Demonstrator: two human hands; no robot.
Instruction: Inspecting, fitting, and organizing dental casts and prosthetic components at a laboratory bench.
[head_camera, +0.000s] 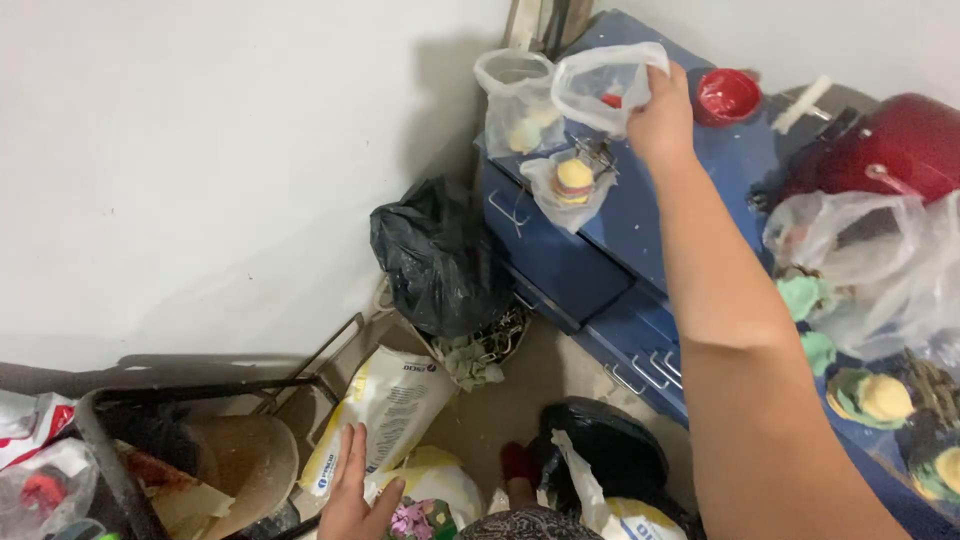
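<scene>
My right hand (660, 115) reaches up and forward over a blue cabinet (640, 210) and grips the rim of a clear plastic bag (590, 85). A second clear bag (515, 105) with pale round pieces hangs beside it. Just below lies a small clear bag with a yellow and pink round item (573, 180). My left hand (355, 495) is low at the bottom, fingers spread, resting on a white and yellow printed sack (390, 400) on the floor.
A red bowl (727, 95) and a dark red pot (895, 145) sit on the cabinet top, with clear bags (870, 265) and green and yellow round items (870, 395). Black bags (440, 255) stand on the floor. A metal frame with a bucket (240, 455) is at left.
</scene>
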